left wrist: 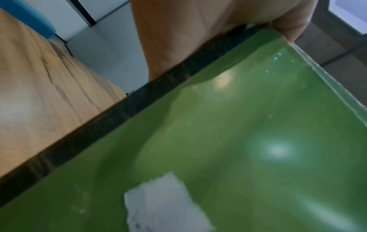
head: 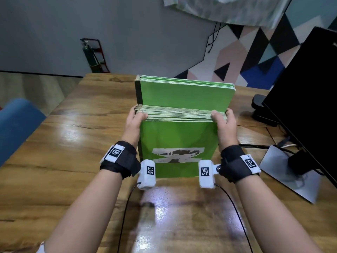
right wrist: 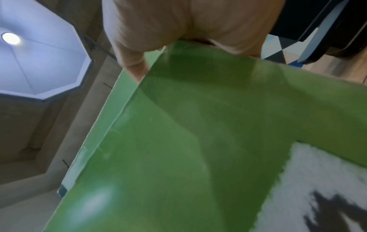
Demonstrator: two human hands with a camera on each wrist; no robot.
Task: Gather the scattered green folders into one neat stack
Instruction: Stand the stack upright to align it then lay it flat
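A thick bundle of green folders (head: 177, 139) stands on edge on the wooden table (head: 73, 143), its front cover bearing a torn white label. My left hand (head: 135, 117) grips its top left corner and my right hand (head: 223, 118) grips its top right corner, thumbs on the front. In the left wrist view my left hand (left wrist: 198, 31) sits over the bundle's green cover (left wrist: 238, 141) and dark spine. The right wrist view has my right hand (right wrist: 178, 26) at the top of the same cover (right wrist: 188, 141). A second bundle of green folders (head: 186, 94) sits right behind; whether it lies flat or leans is unclear.
A black monitor (head: 306, 99) on a grey stand (head: 284, 170) with cables fills the table's right side. A blue chair (head: 16, 123) is off the left edge. A green gas cylinder (head: 93, 59) stands by the far wall.
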